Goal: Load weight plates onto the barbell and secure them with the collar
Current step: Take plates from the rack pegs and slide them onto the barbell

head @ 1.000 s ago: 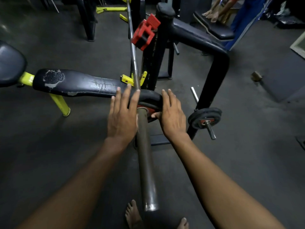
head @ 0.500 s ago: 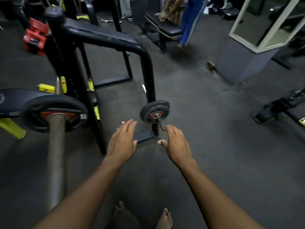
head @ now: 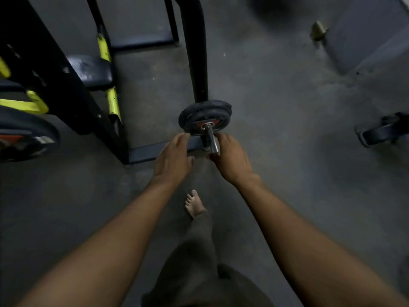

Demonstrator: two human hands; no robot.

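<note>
A small black weight plate (head: 204,117) with a red centre hangs on a chrome storage peg (head: 211,140) at the foot of a black rack post (head: 197,58). My left hand (head: 173,158) reaches to the plate's lower left edge, fingers apart, fingertips close to the rim. My right hand (head: 232,160) sits just right of the peg, fingers curled toward the plate's lower right; contact is hard to tell. At the left edge hangs the large loaded plate (head: 26,136) on the barbell; the bar itself and the collar are out of view.
A black upright frame (head: 55,80) with yellow fittings (head: 106,49) stands at left, over a padded seat (head: 93,69). A floor bar (head: 146,151) lies under my hands. Another dark piece of equipment (head: 385,131) sits at right. My bare foot (head: 194,204) is on the grey floor.
The view has swung right and down from the barbell to the storage peg. Both hands have left the loaded plate and moved forward to either side of the small plate.
</note>
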